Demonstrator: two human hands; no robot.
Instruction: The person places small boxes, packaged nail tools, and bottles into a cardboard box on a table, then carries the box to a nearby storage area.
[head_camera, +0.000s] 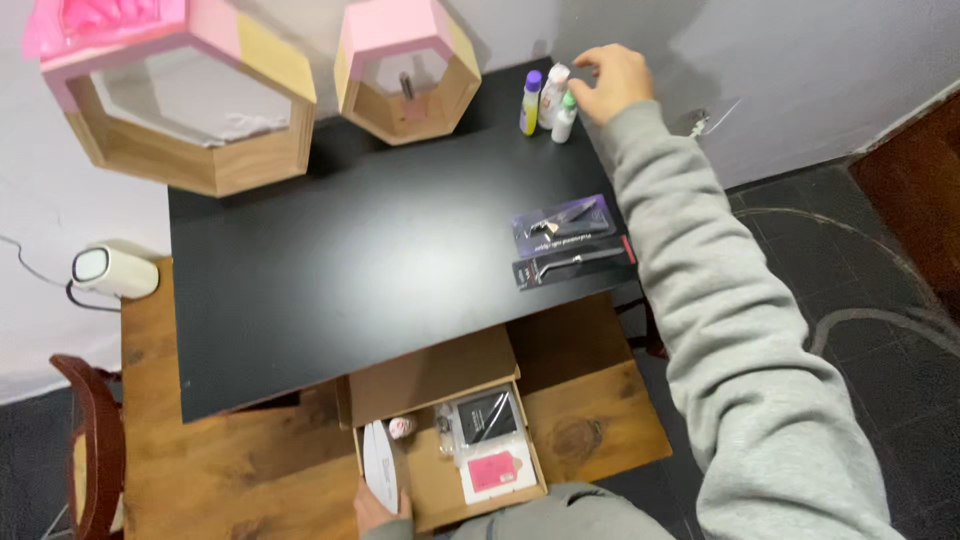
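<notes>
Grip of the right hand (612, 80) is loosely open, fingertips at the white bottle (553, 92) standing among small bottles at the table's (380, 260) far edge (light, smooth, tippy: best taken round its body), while the left hand (378, 505) grips a white file (380, 465) in the box (440, 385).

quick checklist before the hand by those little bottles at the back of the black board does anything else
1. Right hand at the small bottles: ok, fingers at the white bottle's top.
2. Grip closed on a bottle: cannot tell.
3. Bottles upright: ok, all three stand together at the far edge of the black board.
4. Left hand steady: ok, it holds the near edge of the cardboard box, by a white nail file.
5. Sleeve clear of the two tool packets: ok, it passes to their right.
</notes>
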